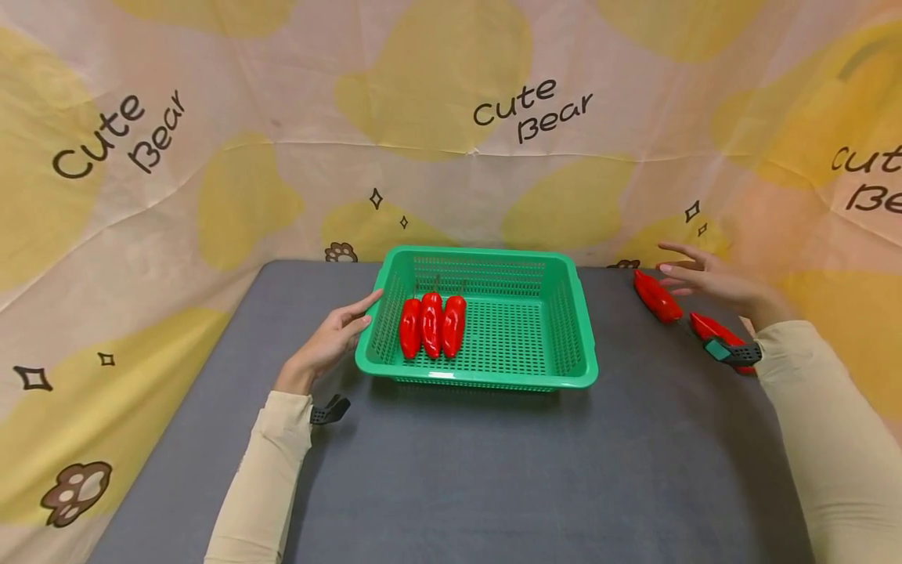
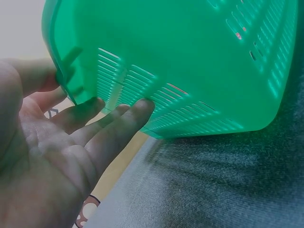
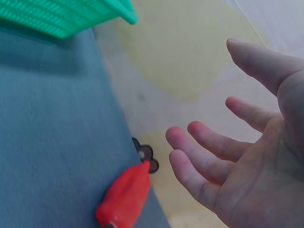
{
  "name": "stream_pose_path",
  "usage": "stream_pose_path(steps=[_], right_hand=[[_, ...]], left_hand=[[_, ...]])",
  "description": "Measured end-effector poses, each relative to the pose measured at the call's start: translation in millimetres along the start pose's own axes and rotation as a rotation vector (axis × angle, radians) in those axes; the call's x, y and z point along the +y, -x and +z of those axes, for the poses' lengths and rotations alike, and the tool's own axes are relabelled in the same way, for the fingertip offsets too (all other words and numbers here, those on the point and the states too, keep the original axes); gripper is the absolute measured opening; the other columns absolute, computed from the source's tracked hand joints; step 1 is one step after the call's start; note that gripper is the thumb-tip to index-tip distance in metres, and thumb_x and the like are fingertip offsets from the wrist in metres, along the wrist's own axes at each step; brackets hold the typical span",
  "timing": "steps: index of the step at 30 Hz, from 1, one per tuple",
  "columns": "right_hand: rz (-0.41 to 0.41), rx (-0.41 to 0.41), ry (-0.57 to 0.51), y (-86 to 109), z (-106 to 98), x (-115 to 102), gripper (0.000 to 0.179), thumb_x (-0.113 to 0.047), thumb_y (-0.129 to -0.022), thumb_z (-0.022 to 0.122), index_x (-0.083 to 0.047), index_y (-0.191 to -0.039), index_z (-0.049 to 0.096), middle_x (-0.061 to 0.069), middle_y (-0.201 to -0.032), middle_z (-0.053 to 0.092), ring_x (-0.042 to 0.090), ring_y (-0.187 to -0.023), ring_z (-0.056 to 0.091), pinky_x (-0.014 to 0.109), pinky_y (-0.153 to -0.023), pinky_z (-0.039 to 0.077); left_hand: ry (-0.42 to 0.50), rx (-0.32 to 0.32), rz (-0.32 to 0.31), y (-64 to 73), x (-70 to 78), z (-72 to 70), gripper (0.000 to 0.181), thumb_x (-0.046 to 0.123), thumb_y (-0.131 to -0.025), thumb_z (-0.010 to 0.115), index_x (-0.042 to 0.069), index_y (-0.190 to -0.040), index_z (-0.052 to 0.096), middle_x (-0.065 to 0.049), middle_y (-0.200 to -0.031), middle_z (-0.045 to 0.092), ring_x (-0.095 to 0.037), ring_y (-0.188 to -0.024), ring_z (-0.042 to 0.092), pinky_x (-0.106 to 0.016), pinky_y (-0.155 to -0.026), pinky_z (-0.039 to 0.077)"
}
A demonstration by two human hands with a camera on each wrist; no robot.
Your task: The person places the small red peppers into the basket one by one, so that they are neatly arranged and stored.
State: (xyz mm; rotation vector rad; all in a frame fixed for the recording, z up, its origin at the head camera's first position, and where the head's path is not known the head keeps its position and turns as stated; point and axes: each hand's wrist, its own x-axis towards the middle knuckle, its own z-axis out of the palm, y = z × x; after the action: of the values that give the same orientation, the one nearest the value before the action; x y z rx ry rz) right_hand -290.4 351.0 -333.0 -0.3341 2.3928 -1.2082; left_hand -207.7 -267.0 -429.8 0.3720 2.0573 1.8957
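Observation:
A green plastic basket [image 1: 486, 382] sits on the grey table, with three red peppers [image 1: 431, 325] side by side in its left part. My left hand [image 1: 333, 341] holds its left rim, thumb and index finger over the edge; in the left wrist view the other fingers lie against the slotted outer wall [image 2: 190, 42]. At the far right, my right hand [image 1: 719, 282] hovers beside a red pepper [image 1: 657, 298], fingers spread and holding nothing. Another red pepper [image 1: 715, 327] lies nearer, partly hidden under the wrist strap. One pepper [image 3: 124, 197] shows below the fingers in the right wrist view.
A cloth backdrop [image 1: 437, 70] with yellow patches and printed words rises behind the table and along both sides. The grey tabletop [image 1: 507, 478] stretches in front of the basket. Each wrist wears a dark strap [image 1: 330, 410].

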Motion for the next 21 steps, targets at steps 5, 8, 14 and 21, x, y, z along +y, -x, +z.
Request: stream_pose_path(steps=[5, 8, 14, 21], right_hand=[[0.016, -0.005, 0.027, 9.9, -8.4, 7.5, 0.07, -0.037, -0.11, 0.039, -0.02, -0.165, -0.001, 0.026, -0.162, 0.02, -0.016, -0.101, 0.058, 0.011, -0.087, 0.049], [0.03, 0.001, 0.045, 14.2, -12.7, 13.9, 0.071, -0.037, -0.11, 0.039, -0.02, -0.165, -0.003, 0.022, -0.162, 0.022, -0.016, -0.102, 0.058, 0.011, -0.087, 0.049], [0.062, 0.012, 0.082, 23.2, -20.2, 32.5, 0.072, -0.038, -0.11, 0.037, -0.02, -0.164, -0.007, 0.02, -0.162, 0.022, -0.021, -0.103, 0.051, 0.018, -0.095, 0.05], [0.104, -0.013, 0.063, 37.4, -24.7, 59.1, 0.066, -0.036, -0.111, 0.037, -0.019, -0.165, 0.004, 0.028, -0.168, -0.002, 0.042, -0.149, 0.021, 0.071, -0.117, 0.018]], left_hand=[[-0.007, 0.006, -0.002, -0.1, -0.9, -0.6, 0.056, 0.02, -0.11, 0.044, 0.022, -0.162, 0.025, -0.012, -0.168, 0.024, -0.014, -0.13, 0.058, -0.027, -0.096, 0.056], [-0.016, 0.011, -0.006, -0.2, -0.3, -0.4, 0.056, 0.019, -0.11, 0.044, 0.022, -0.162, 0.025, -0.012, -0.168, 0.024, -0.016, -0.131, 0.058, -0.027, -0.096, 0.056], [-0.013, 0.011, -0.009, 0.3, 1.1, 1.1, 0.055, 0.018, -0.11, 0.043, 0.022, -0.162, 0.026, -0.01, -0.168, 0.024, -0.017, -0.134, 0.055, -0.026, -0.097, 0.055], [-0.017, 0.01, 0.004, -0.3, -1.4, -0.1, 0.055, 0.019, -0.11, 0.042, 0.023, -0.162, 0.025, -0.011, -0.168, 0.025, -0.017, -0.134, 0.055, -0.024, -0.097, 0.055]])
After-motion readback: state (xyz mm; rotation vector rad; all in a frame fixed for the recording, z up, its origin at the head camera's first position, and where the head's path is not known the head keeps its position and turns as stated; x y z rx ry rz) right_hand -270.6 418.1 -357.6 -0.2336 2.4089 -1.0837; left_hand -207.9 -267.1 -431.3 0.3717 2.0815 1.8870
